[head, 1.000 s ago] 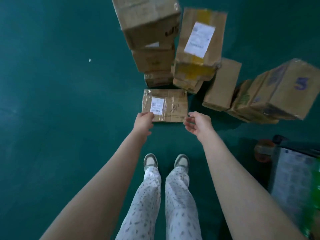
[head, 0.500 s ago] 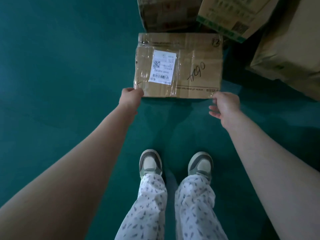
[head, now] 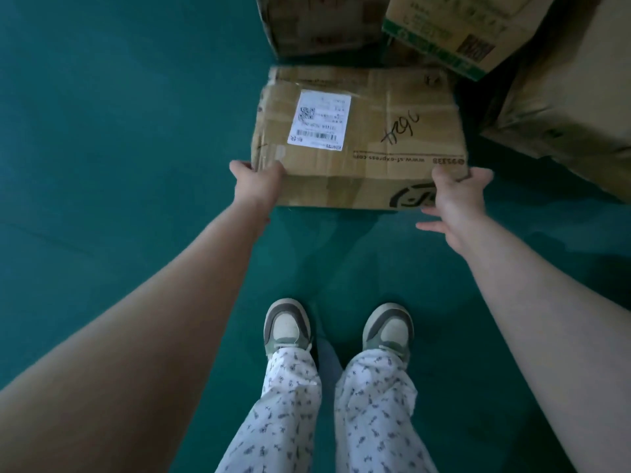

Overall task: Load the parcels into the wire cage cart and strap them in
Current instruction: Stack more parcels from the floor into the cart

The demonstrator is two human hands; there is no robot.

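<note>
A flat brown cardboard parcel (head: pixel 372 131) with a white shipping label and black marker writing sits on the green floor in front of my feet. Its near edge is tilted up, so the front side with a black logo shows. My left hand (head: pixel 257 184) grips the parcel's near left corner, thumb on top. My right hand (head: pixel 456 203) holds the near right corner, thumb over the top edge and fingers spread below. The wire cage cart is not in view.
More cardboard boxes crowd behind and to the right: a brown box (head: pixel 317 22) at the back, one with green print (head: pixel 454 32) beside it, and a large box (head: pixel 573 107) at the right edge. Green floor (head: pixel 119 131) stretches to the left.
Both hands have closed onto the parcel's near corners, and its near edge has lifted off the floor. The camera has dropped closer to the parcel.
</note>
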